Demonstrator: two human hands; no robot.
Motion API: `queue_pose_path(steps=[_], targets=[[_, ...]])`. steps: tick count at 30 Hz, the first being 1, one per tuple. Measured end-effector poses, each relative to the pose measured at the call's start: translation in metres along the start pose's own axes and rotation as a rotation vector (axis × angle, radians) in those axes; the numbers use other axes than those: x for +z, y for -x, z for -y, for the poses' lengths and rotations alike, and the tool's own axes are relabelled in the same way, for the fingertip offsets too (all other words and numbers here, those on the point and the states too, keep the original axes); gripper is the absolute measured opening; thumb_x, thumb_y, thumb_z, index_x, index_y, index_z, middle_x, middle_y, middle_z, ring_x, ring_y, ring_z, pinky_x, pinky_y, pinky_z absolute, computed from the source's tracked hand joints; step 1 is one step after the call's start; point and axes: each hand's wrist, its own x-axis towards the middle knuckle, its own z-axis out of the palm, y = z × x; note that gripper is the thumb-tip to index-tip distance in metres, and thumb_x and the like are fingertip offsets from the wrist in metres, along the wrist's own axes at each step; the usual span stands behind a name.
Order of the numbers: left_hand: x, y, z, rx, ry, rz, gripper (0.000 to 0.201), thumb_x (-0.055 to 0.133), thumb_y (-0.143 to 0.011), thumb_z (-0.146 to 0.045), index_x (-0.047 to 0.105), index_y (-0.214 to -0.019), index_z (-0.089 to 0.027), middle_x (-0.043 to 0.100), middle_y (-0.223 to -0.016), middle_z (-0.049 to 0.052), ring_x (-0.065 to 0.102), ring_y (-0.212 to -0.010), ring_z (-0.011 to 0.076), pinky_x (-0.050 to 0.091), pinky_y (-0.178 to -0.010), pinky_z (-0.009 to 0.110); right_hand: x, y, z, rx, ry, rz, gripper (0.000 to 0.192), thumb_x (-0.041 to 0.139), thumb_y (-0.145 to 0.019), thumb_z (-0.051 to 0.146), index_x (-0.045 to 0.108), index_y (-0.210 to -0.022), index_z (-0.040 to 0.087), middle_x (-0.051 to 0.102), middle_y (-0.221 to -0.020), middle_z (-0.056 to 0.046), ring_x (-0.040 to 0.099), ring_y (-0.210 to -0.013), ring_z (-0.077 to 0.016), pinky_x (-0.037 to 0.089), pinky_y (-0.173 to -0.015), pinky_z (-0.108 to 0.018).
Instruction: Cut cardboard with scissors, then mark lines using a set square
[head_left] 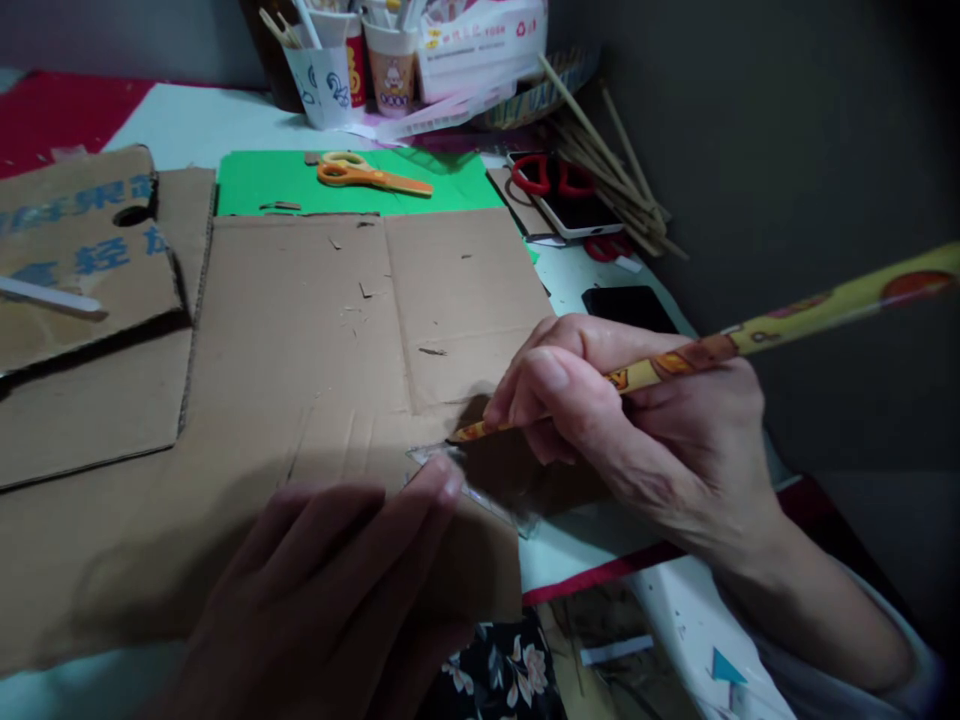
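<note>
My right hand (622, 420) is closed around a yellow patterned pencil (667, 362), which slants down to the left. The pencil's tip meets the brown cardboard sheet (300, 310) beside the upper end of a clear plastic ruler (491, 503). Fingers stretched out, my left hand (337, 580) lies low over the cardboard with its fingertips on the ruler. Part of the ruler is hidden under those fingers, so its full shape does not show. Small dark scraps are scattered on the sheet.
Cut cardboard pieces (82, 260) lie at left, a white stick (49, 295) on top. Orange scissors (375, 180) rest on green card (255, 180). Farther right are red-handled scissors (551, 177), phones, and wooden sticks (622, 180). Paper cups (322, 85) stand at the back.
</note>
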Motion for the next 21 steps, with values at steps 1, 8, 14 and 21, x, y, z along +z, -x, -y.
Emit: queue_pose_path(steps=[1, 8, 14, 21], targets=[[0.000, 0.000, 0.001, -0.002, 0.001, 0.000, 0.057, 0.055, -0.095, -0.033, 0.044, -0.147, -0.014, 0.068, -0.131, -0.001, 0.056, -0.099, 0.0222, 0.049, -0.080, 0.042, -0.001, 0.001, -0.001, -0.004, -0.003, -0.007, 0.034, 0.050, -0.102, 0.021, 0.059, -0.070, 0.018, 0.057, -0.065, 0.004, 0.062, -0.065, -0.0104, 0.054, -0.064, -0.027], [0.004, 0.002, 0.005, 0.034, -0.005, -0.038, 0.059, 0.060, -0.089, -0.033, 0.050, -0.144, -0.013, 0.067, -0.132, 0.001, 0.057, -0.094, 0.0232, 0.046, -0.076, 0.045, -0.010, 0.010, -0.004, 0.019, 0.033, -0.060, 0.031, 0.052, -0.101, 0.021, 0.062, -0.072, 0.018, 0.057, -0.061, 0.004, 0.060, -0.060, -0.0095, 0.050, -0.056, -0.025], [0.002, 0.004, 0.003, 0.048, 0.004, -0.011, 0.062, 0.061, -0.089, -0.031, 0.046, -0.147, -0.014, 0.065, -0.136, 0.002, 0.056, -0.092, 0.0240, 0.046, -0.079, 0.046, -0.016, 0.016, -0.007, 0.055, 0.049, -0.132, 0.033, 0.052, -0.103, 0.025, 0.062, -0.071, 0.018, 0.062, -0.064, 0.003, 0.059, -0.058, -0.0084, 0.049, -0.055, -0.026], [0.003, 0.004, 0.004, 0.023, 0.004, -0.012, 0.063, 0.059, -0.090, -0.030, 0.042, -0.150, -0.017, 0.062, -0.139, 0.002, 0.055, -0.093, 0.0246, 0.048, -0.081, 0.045, -0.016, 0.020, -0.011, 0.069, 0.006, -0.157, 0.034, 0.051, -0.104, 0.029, 0.063, -0.073, 0.017, 0.069, -0.076, 0.000, 0.058, -0.055, -0.0054, 0.047, -0.051, -0.023]])
